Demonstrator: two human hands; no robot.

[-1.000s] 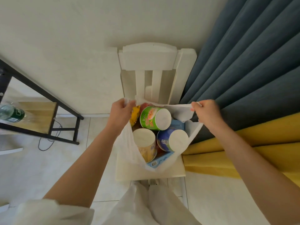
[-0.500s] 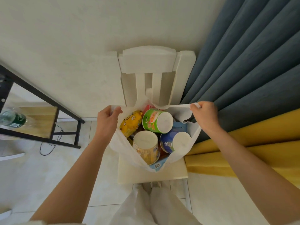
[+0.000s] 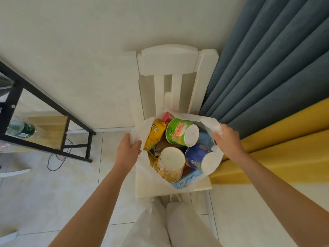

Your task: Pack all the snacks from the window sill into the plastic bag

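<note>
My left hand (image 3: 127, 150) grips the left rim of the thin white plastic bag (image 3: 142, 168), fingers curled over the film, and my right hand (image 3: 228, 139) pinches a bunched fold of the right rim. Between them the mouth of the bag gapes wide. The bag sits on the seat of a white wooden slat-back chair (image 3: 170, 63), which stands against the pale wall beside a blue-grey pleated curtain (image 3: 276, 65) with a yellow band of fabric (image 3: 284, 148) below it.

Inside the bag the snacks lie packed close: a green cylindrical noodle cup (image 3: 179, 133) tilted with its white base toward me, a blue cylindrical cup (image 3: 195, 155) just beside it at the right, and a yellow cylindrical cup (image 3: 169, 166) in front, touching both. A yellow crinkled snack packet (image 3: 154, 134) leans against the left wall of the bag, a small red packet (image 3: 167, 116) peeks out behind it, and a light blue flat box (image 3: 185, 181) lies under the cups (its barcode shows through the film).

To the left stands a black metal-framed shelf with a wooden board (image 3: 53, 129), and a clear plastic bottle with a green label (image 3: 21, 130) lies on it.
</note>
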